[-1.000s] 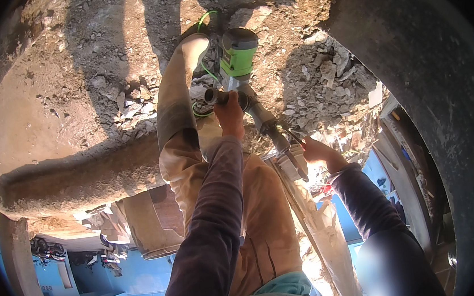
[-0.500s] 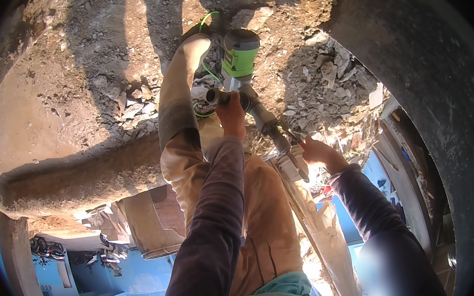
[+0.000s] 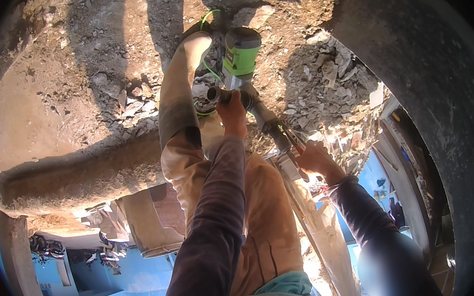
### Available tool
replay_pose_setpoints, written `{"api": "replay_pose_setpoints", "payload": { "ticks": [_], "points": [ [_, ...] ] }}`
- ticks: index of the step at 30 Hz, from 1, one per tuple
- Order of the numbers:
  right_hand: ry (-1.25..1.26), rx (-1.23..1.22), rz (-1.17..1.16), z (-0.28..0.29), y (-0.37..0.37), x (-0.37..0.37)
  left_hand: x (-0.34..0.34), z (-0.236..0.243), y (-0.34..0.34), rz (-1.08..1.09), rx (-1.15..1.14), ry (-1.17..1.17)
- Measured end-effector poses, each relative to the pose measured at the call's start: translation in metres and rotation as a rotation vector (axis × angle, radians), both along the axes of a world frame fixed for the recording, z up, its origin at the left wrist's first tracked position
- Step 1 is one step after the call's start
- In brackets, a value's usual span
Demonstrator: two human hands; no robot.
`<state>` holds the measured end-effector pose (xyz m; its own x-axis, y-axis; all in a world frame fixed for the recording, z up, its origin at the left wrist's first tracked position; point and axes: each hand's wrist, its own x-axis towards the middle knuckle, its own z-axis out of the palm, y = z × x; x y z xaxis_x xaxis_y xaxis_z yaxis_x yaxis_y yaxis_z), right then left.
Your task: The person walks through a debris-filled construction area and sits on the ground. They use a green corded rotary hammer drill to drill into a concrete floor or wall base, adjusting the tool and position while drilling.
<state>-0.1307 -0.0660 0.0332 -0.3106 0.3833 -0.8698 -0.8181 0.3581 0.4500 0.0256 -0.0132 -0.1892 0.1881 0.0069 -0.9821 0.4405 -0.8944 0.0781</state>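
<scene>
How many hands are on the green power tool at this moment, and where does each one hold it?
2. The left hand grips the black side handle just below the green power tool body. The right hand holds the rear grip, lower right. No other hands are in view.

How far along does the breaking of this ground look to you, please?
Done: loose broken rubble already lies around the tool. In hand: the left hand grips the side handle and the right hand the rear grip of the green demolition hammer, pointed into the ground. Left: the packed earth on the left looks unbroken.
</scene>
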Motion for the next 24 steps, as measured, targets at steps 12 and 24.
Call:
{"api": "replay_pose_setpoints", "payload": {
  "ticks": [12, 24],
  "points": [
    [0.059, -0.008, -0.031, -0.006, 0.017, -0.007, -0.002, 0.002, -0.001, -0.052, 0.006, -0.038],
    [-0.012, -0.015, -0.006, -0.013, 0.040, -0.012, -0.001, 0.002, 0.000, -0.059, 0.027, -0.086]
  ]
}}
